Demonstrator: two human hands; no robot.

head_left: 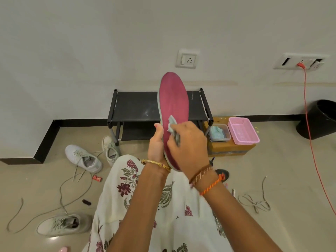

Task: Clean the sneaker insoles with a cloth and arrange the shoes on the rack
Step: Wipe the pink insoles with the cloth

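Note:
A magenta insole (173,100) with a grey edge stands upright in front of me. My left hand (156,142) grips its heel end from the left side. My right hand (187,144) presses a small pale blue-grey cloth (172,122) against the insole's lower face. Behind the insole stands a low black shoe rack (134,106) against the wall, its top shelf bare. Three white sneakers lie on the floor at left: one (83,158) near the rack, one (110,149) by the rack's leg, one (63,224) close to me.
Loose laces (76,186) trail over the floor at left, and more laces (254,202) at right. A pink basket (242,130) and a clear tub holding cloths (218,133) sit on a cardboard box. A black bin (320,119) and an orange cable (309,115) are at right.

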